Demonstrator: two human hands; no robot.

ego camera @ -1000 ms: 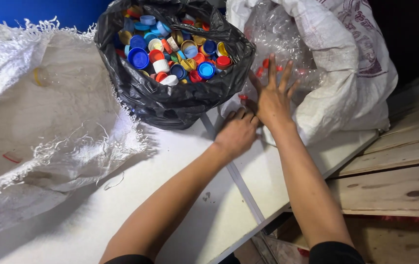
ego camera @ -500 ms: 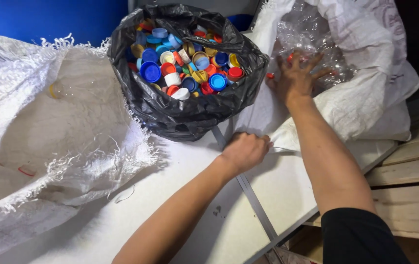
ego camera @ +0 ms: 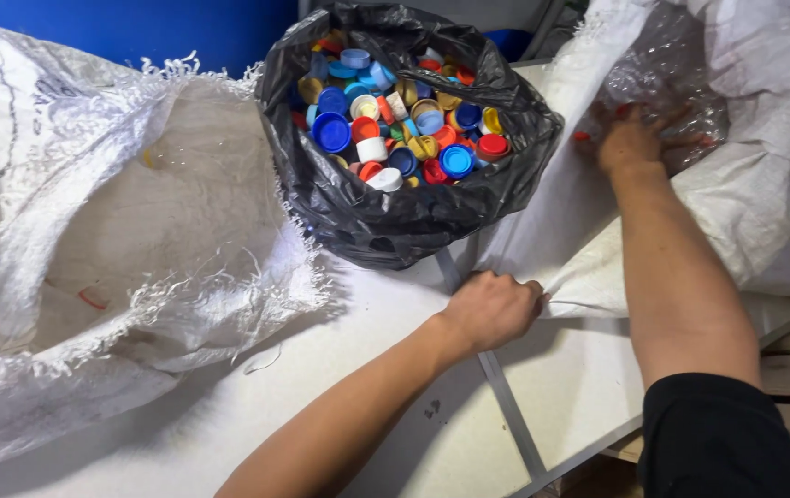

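The person's left hand was closed in a fist on the lower lip of the white woven sack, pinning that edge against the white table just below and to the right of the black bag. The black bag stood open and piled to the brim with bottle caps in blue, red, yellow and white. To the right of the black bag, the right hand was pushed deep into the sack's mouth, fingers spread against a crinkled clear plastic liner; whether it had hold of anything there I could not tell, since the liner and the sack's folds hid the fingertips. A few red caps showed beside that hand. To the left of the black bag lay a second woven sack, frayed at the rim and slumped flat. The risk, as I judged it, was the black bag: it leaned against the sack being handled, so a hard tug could tip it and spill caps across the table. The thin liner might also tear.
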